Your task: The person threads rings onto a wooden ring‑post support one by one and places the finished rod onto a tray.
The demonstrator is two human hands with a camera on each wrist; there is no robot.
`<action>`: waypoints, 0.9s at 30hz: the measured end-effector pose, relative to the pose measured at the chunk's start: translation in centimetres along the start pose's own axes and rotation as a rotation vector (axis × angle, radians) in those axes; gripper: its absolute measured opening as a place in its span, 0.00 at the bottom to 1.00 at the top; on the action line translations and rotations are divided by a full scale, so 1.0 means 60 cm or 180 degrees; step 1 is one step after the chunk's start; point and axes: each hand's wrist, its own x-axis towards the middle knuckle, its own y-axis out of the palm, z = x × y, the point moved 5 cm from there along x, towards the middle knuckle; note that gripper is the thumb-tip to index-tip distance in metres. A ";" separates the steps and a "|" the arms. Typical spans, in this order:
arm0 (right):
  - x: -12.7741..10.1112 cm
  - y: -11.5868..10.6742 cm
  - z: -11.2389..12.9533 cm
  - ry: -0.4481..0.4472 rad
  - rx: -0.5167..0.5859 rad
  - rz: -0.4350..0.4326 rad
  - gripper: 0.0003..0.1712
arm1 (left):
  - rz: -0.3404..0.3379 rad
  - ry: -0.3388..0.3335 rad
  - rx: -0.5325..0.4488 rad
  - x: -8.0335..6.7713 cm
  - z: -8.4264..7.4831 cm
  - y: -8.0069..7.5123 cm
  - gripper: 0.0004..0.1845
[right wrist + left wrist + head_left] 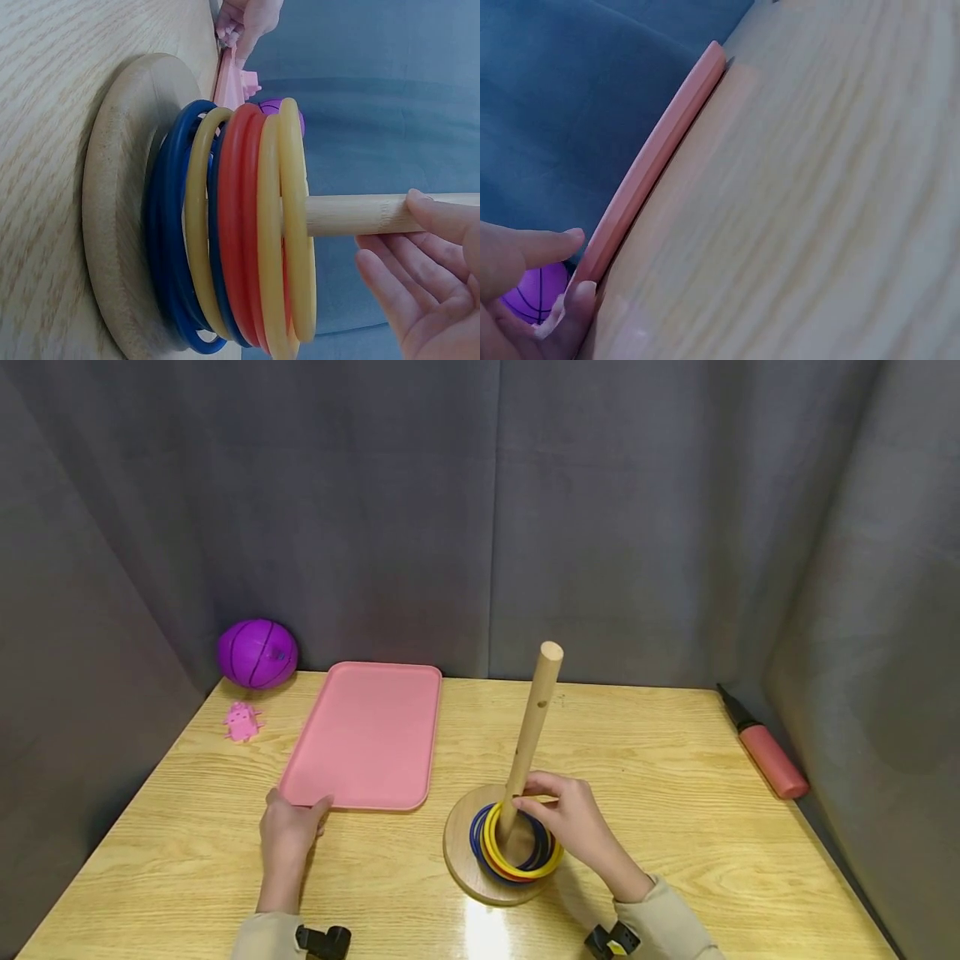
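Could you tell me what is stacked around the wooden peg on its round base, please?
Blue, yellow and red rings encircle the peg on the base, yellow uppermost. The stack covers the peg's foot, so their exact number is unclear.
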 end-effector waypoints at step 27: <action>0.000 0.000 -0.003 0.0088 -0.0019 0.0041 0.10 | -0.0294 0.0227 -0.0123 0.031 0.023 -0.037 0.24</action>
